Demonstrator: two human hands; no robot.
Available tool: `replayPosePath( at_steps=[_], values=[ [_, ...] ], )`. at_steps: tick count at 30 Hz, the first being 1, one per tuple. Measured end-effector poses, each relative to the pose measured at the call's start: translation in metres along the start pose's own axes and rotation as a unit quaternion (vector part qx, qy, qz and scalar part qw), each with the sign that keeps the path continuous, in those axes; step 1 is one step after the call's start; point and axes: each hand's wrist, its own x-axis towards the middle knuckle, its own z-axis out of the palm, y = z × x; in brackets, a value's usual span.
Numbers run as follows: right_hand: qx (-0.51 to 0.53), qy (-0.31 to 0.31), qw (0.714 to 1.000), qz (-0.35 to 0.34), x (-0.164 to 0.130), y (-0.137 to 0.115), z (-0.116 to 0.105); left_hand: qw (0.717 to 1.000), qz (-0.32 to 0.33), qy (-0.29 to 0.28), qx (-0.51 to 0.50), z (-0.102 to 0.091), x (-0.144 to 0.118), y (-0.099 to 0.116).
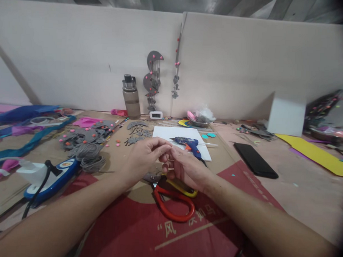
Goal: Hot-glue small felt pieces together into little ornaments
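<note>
Above a craft table strewn with grey felt cutouts (pixel 87 136), the left hand (pixel 143 157) and right hand (pixel 186 169) meet fingertip to fingertip, pinching something too small to make out. It looks light and flimsy, best held in a fingertip pinch; red-handled scissors (pixel 172 202) lie just beneath, a blue hot-glue gun (pixel 189 143) just beyond on a white board (pixel 165 132).

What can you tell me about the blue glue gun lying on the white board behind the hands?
The glue gun has a blue plastic-looking body with an orange trigger and a dark nozzle pointing left. It lies on its side on the white board, its handle reaching toward the board's near right corner, where a dark cord seems to trail off. A pale glue stick appears to stick out of its back toward the right. Neither hand touches it; the right hand is just in front of it.
</note>
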Motion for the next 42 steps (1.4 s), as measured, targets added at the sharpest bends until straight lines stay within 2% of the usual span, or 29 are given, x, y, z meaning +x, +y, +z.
replayPosePath(
  at_steps=[4, 9, 13, 17, 19, 21, 25, 29, 32, 36, 39, 42],
  values=[
    [-0.113, 0.086, 0.989, -0.051, 0.002, 0.002, -0.003, 1.0, 0.02, 0.003, -0.005, 0.0, -0.002, 0.002],
    [-0.279, 0.175, 0.937, -0.114, 0.002, 0.0, -0.002, 1.0, 0.024, -0.006, -0.018, 0.001, -0.003, 0.004],
    [-0.332, 0.179, 0.917, -0.127, -0.002, -0.002, -0.001, 1.0, 0.016, -0.015, -0.006, 0.001, -0.002, 0.003],
    [-0.39, 0.171, 0.893, -0.146, -0.004, -0.001, -0.003, 0.997, -0.004, -0.054, 0.062, -0.005, 0.003, 0.0],
    [-0.395, 0.168, 0.889, -0.158, -0.004, -0.001, -0.004, 0.993, -0.004, -0.081, 0.084, -0.007, 0.005, -0.001],
    [-0.361, 0.158, 0.907, -0.152, -0.003, -0.002, -0.002, 0.994, 0.001, -0.095, 0.053, -0.006, 0.006, -0.001],
    [-0.25, 0.113, 0.956, -0.105, -0.003, -0.005, 0.006, 0.988, -0.011, -0.099, -0.116, 0.001, 0.004, -0.004],
    [-0.194, 0.092, 0.972, -0.097, -0.003, -0.004, 0.01, 0.962, -0.027, -0.098, -0.252, 0.006, 0.001, -0.007],
    [-0.161, 0.084, 0.978, -0.103, -0.003, -0.003, 0.007, 0.943, -0.053, -0.09, -0.315, 0.006, 0.002, -0.007],
    [-0.188, 0.145, 0.962, -0.135, -0.002, -0.006, 0.006, 0.945, -0.076, -0.064, -0.313, 0.004, 0.006, -0.006],
    [-0.256, 0.185, 0.93, -0.188, -0.004, -0.01, 0.007, 0.959, -0.09, -0.048, -0.265, 0.005, 0.007, -0.009],
    [-0.336, 0.207, 0.894, -0.212, -0.007, -0.012, 0.008, 0.974, -0.086, -0.035, -0.207, 0.006, 0.006, -0.011]
  ],
)
